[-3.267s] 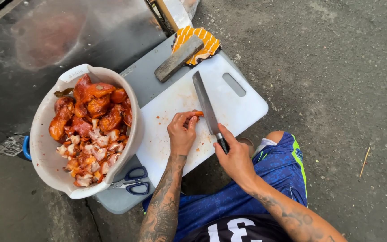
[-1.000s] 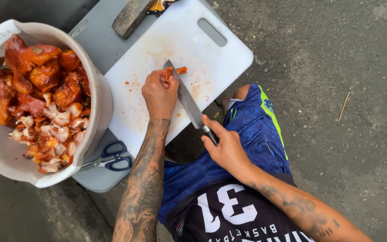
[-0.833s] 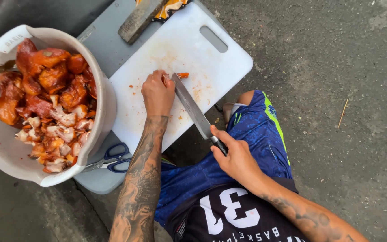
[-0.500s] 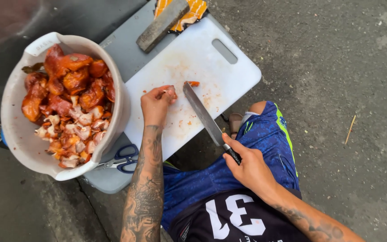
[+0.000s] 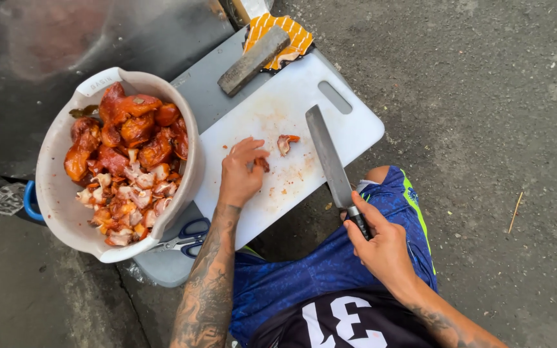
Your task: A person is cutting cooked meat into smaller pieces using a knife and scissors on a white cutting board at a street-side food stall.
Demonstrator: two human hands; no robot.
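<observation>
The step in hand looks like chopping cooked meat into small bits. The left hand (image 5: 240,177) rests on the white plastic cutting board with a slot handle (image 5: 356,132), its fingers curled around a small reddish-brown piece of meat (image 5: 262,164) pinched at the fingertips. A second cut piece, pale inside with an orange-red skin (image 5: 285,143), lies on the board just beside those fingers. The right hand (image 5: 381,248) is clenched around the dark handle of a long steel knife with a broad flat blade (image 5: 330,158); the blade lies angled over the board's right half, apart from both pieces.

By my judgement, the next move calls for steadying the pinched piece flat and keeping the fingertips tucked back from the blade's edge, since the meat looks greasy and slippery.

The board is smooth, smeared with orange grease and crumbs. It sits on a grey slab-like surface (image 5: 207,96). To the left, a round cream plastic basin (image 5: 59,193) holds glossy orange-red chunks above and small pale cut bits below. Blue-handled scissors (image 5: 185,237) lie under its rim. A rough grey rectangular block (image 5: 254,60) rests on an orange striped cloth (image 5: 291,35) at the board's far end.
</observation>
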